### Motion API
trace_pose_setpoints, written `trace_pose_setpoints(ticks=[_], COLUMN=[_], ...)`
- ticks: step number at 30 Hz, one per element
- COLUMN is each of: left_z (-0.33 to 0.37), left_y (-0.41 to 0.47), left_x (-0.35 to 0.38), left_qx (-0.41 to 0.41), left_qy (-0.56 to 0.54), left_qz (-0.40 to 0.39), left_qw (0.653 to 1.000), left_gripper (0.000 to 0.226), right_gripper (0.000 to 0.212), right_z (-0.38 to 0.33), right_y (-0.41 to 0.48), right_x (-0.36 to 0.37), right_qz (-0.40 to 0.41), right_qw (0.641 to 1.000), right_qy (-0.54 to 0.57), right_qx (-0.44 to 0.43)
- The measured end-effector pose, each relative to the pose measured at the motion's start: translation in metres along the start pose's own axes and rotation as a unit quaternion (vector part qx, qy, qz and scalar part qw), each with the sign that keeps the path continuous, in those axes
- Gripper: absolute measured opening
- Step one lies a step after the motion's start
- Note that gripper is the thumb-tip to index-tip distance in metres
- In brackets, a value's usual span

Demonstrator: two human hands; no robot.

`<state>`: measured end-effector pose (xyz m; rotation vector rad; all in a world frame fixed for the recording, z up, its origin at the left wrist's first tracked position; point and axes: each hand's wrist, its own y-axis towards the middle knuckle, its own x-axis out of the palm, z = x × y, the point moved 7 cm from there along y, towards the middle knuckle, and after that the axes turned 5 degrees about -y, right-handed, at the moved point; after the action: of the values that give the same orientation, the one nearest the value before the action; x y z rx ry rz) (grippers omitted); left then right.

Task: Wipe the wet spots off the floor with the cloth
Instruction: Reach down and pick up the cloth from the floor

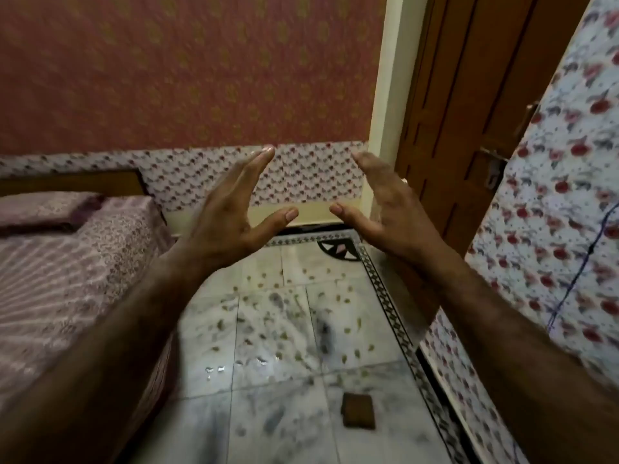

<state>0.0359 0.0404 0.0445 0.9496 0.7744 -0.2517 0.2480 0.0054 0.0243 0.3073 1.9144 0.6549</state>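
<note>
Lying folded on floor (278, 413), cloth (357, 410) well below raised empty hands.

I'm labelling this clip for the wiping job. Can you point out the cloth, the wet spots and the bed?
cloth (357, 410): head view, middle of the small brown folded square on the floor.
wet spots (214, 369): head view, shiny droplets on the marble tile.
bed (67, 262): head view, patterned cover on top.
</note>
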Motion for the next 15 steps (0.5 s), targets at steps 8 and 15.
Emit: trace_pose_setpoints(ticks=[8,15], left_z=[-0.009,-0.022], left_y=[-0.029,-0.075], left_x=[0.071,0.129], left_qx=[-0.028,-0.07], left_qy=[-0.02,-0.042], left_qz=[-0.072,-0.123], left_qw=[0.997,0.989], left_gripper=[0.084,0.086], right_gripper=[0.084,0.086], right_z=[0.044,0.072], right_y=[-0.057,-0.11], right_x=[0.038,0.071], right_qz=[-0.048,-0.096], right_qw=[0.997,0.987], right_qy=[0.008,0.017], right_qx=[0.062,0.128])
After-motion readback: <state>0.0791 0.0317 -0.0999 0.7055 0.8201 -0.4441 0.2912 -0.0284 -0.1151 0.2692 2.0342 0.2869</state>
